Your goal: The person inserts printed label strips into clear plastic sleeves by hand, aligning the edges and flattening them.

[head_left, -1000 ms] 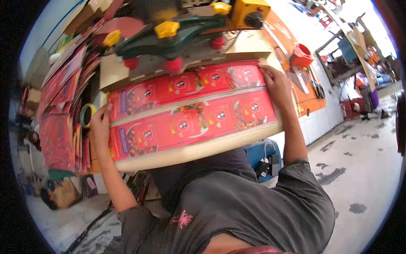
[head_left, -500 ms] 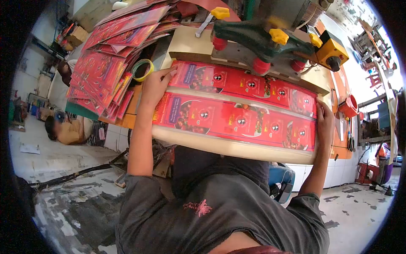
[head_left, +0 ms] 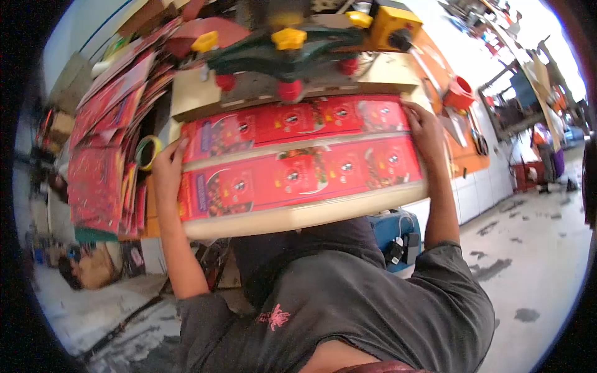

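Observation:
Two long red printed plastic strips, a far strip (head_left: 264, 124) and a near strip (head_left: 261, 183), lie side by side on a cream-coloured board (head_left: 298, 217) with a rounded front edge. My left hand (head_left: 166, 171) is at the left end, its fingers closed on the far strip's corner and its wrist beside the near strip. At the right end, my right hand (head_left: 428, 127) has its fingers closed on the far strip's edge. Just beyond the strips stands a machine with a dark green arm (head_left: 249, 59), yellow knobs and red round fittings.
Piles of red printed sheets (head_left: 99, 168) fill the table's left side. A roll of yellow tape (head_left: 148, 152) stands beside them. On the right are a yellow control box (head_left: 392, 25), a red container (head_left: 459, 92) and scissors (head_left: 479, 142). Another person (head_left: 93, 267) sits at lower left.
The camera view has turned, so the bench and machine appear farther left and tilted differently. Both hands stay at the ends of the strips, with little visible change in their hold.

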Motion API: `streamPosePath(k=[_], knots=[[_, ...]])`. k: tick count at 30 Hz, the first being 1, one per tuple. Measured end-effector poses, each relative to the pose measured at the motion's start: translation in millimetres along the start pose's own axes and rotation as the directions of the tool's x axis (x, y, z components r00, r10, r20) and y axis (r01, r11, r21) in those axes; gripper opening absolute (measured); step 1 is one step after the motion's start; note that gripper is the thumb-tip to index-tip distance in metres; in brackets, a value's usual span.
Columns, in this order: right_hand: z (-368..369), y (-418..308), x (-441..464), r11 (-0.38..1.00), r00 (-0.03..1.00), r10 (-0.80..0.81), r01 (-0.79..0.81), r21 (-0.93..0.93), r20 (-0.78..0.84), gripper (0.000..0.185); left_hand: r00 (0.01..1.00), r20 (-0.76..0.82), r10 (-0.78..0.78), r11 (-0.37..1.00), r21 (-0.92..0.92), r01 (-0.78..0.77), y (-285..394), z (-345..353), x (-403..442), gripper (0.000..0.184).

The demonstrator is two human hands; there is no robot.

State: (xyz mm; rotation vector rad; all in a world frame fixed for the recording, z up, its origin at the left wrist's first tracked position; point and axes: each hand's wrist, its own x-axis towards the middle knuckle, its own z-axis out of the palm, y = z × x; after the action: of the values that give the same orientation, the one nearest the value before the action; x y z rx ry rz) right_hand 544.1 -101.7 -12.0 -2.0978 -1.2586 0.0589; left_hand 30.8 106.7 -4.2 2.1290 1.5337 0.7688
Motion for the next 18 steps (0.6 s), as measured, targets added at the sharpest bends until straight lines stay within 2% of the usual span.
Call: streamPosePath(k=[3, 5, 7, 9, 11, 14, 15, 18], knots=[[-8.3, -1.3, -2.2, 1.0, 1.0, 0.021, -0.021, -0.02, -0.02, 0.031, 1.0, 0.004, 0.002, 1.0, 0.002, -0.002, 8.8, -2.5, -4.6, 0.043], [-7.5, 2.6, -1.0, 0.999, 1.0, -0.005, 0.003, 0.054, 0.029, 0.031, 1.0, 0.0, -0.026, 1.0, -0.001, 0.026, 6.4, -6.2, -7.9, 0.042], [-18.9, -5.9, -3.5, 0.999, 0.997, 0.036, -0.038, 0.035, 0.066, 0.03, 0.999, 0.034, -0.036, 0.996, -0.086, 0.039, -0.9, -7.5, -11.1, 0.039], [-25.5, -12.4, -6.7, 0.989, 0.976, 0.145, -0.145, -0.011, 0.161, 0.028, 0.999, 0.033, -0.007, 0.996, -0.091, 0.01, -2.6, -8.6, -12.9, 0.039], [-26.2, -11.6, -12.4, 0.992, 0.979, 0.126, -0.129, 0.004, 0.161, 0.029, 1.0, 0.025, 0.013, 0.995, -0.096, -0.011, -1.5, -8.1, -14.8, 0.038], [-20.2, -9.9, -16.8, 0.997, 0.994, 0.081, -0.081, -0.002, 0.073, 0.031, 0.999, -0.023, 0.024, 1.0, -0.016, -0.025, 3.0, -6.8, -16.4, 0.035], [-19.5, -11.5, -16.8, 0.992, 0.988, 0.124, -0.123, -0.015, 0.089, 0.032, 0.999, -0.04, 0.003, 1.0, 0.0, -0.003, 4.5, -7.4, -16.9, 0.035], [-15.6, -13.5, -20.3, 0.987, 0.988, 0.109, -0.121, 0.108, 0.114, 0.032, 0.999, -0.045, -0.01, 1.0, -0.006, 0.009, 8.3, -7.9, -17.7, 0.034]])
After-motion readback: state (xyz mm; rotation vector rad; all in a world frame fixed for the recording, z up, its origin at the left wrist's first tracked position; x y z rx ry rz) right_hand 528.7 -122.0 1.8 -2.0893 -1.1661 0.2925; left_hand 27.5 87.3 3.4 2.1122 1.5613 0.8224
